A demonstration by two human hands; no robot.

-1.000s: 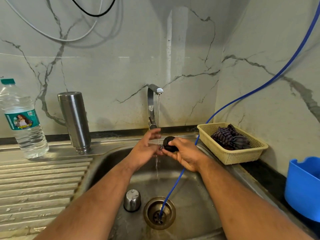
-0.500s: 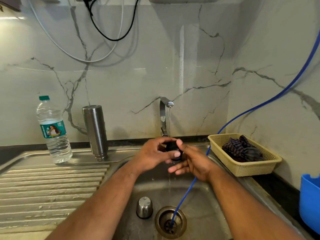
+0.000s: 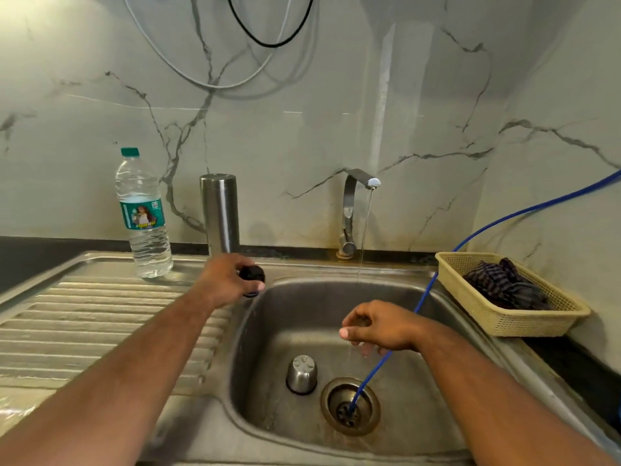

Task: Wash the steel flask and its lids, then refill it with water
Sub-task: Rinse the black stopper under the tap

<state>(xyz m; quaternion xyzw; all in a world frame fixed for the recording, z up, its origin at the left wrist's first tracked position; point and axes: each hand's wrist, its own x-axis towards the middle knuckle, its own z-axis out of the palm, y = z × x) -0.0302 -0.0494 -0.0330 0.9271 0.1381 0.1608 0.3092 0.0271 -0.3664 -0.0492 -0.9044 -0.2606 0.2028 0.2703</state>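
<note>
two hands show, and only one has anything in its fingers. the left hand (image 3: 223, 284) curls its fingers and thumb round a small black lid (image 3: 252, 275), holding it just above the rim where the ribbed drainboard (image 3: 84, 331) meets the sink (image 3: 302, 314). the right hand (image 3: 379, 327) hangs over the basin with fingers loosely bent and nothing in them, and a thin stream of water from the tap (image 3: 349, 210) falls past its fingertips. just behind the left hand's knuckles the steel flask (image 3: 220, 213) stands upright on the back ledge, its lower end hidden by the hand. farther left of the flask stands a plastic water bottle (image 3: 142, 216). below and between the two hands a steel cap (image 3: 301, 375) sits on the basin floor, just beside the drain (image 3: 369, 418). a blue hose (image 3: 497, 220) runs under the right hand's fingers and ends in the drain. out to the right of that hand a yellow basket (image 3: 504, 319) on the counter holds a dark striped cloth (image 3: 504, 284).
</note>
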